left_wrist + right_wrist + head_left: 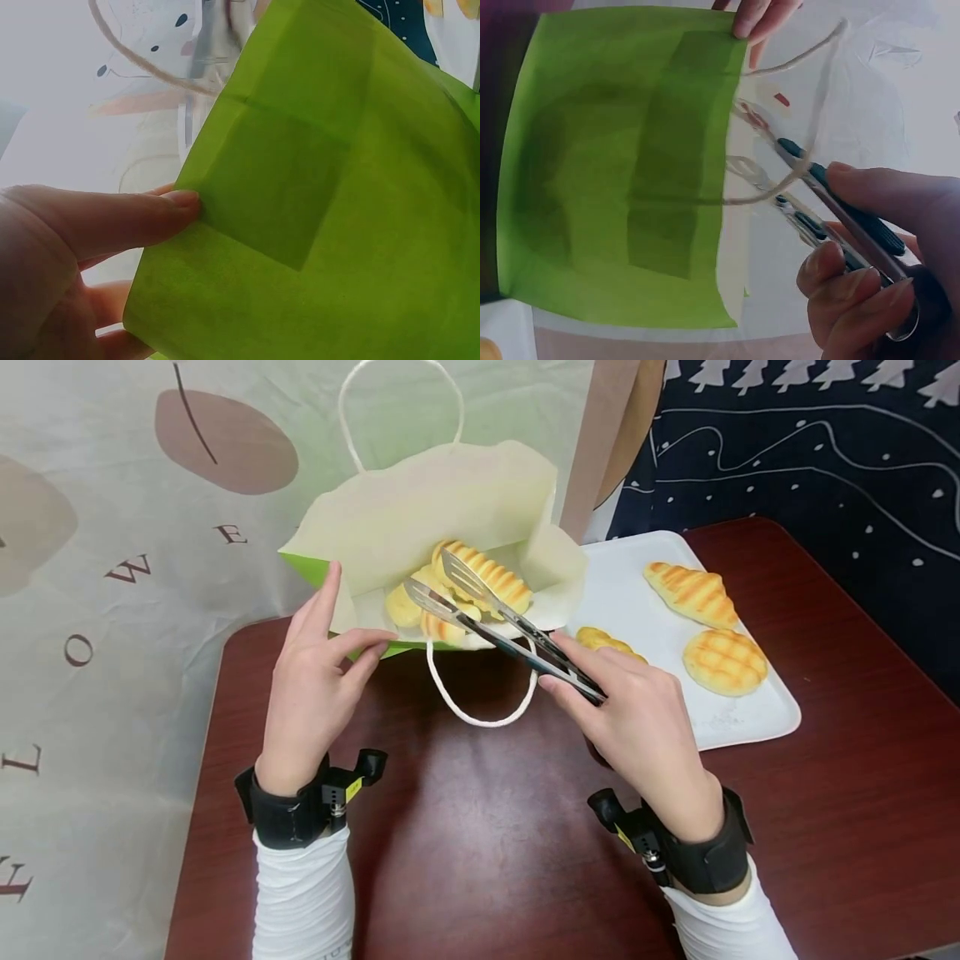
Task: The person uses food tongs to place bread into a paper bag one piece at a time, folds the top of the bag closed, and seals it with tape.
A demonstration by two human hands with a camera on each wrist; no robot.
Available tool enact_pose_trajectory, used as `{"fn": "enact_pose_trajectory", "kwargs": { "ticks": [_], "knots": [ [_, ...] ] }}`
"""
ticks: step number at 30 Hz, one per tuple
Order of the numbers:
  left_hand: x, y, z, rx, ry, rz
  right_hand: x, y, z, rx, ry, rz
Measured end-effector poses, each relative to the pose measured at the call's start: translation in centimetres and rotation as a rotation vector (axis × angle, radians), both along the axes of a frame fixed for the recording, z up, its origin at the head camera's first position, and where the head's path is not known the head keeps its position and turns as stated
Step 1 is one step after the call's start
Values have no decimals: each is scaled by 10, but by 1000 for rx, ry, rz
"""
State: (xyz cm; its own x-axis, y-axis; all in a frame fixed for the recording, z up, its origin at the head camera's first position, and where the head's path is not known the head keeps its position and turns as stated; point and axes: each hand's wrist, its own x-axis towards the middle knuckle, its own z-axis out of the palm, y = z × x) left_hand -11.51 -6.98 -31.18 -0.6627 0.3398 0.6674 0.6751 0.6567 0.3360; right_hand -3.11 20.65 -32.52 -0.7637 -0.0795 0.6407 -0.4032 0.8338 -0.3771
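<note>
Left hand [311, 685] pinches the left end of the front rim of the bag [450, 502], near the far edge of the table [480, 835]; right hand [648, 727], well apart from it, grips the tongs [502, 642], tips spread over bread [501, 572] inside, grasp unclear. On the tray [630, 585], two pieces [725, 662] lie near the right edge, one partly hidden by the right hand.

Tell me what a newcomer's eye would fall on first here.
Probably the bright green, cream-lined paper bag with white cord handles, gaping open at centre with golden-brown bread pieces inside, its near edge pinched by the left hand. Next, the dark-handled silver metal tongs, held in the right hand, tips inside the bag's mouth. Then the white rectangular tray to the bag's right, bearing more bread.
</note>
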Motion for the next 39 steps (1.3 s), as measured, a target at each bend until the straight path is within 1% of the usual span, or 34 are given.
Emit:
{"fn": "enact_pose_trajectory", "kwargs": {
  "ticks": [3, 9, 13, 19, 27, 32, 39],
  "knots": [
    [0, 0, 0, -1, -6, 2, 1, -1, 1, -25, 21, 10],
    [1, 0, -1, -1, 4, 8, 2, -1, 2, -31, 33, 16],
    [1, -1, -1, 12, 11, 22, 2, 0, 4, -36, 30, 8],
    [0, 0, 0, 40, 0, 49, 2, 4, 7, -69, 54, -14],
    [0, 1, -1, 54, -4, 81, 5, 24, 13, -97, 22, -98],
    [0, 1, -1, 50, -6, 84, 7, 38, 16, -117, 17, -167],
    [1, 1, -1, 59, -13, 79, 6, 58, 16, -179, -5, -269]
  ]
}}
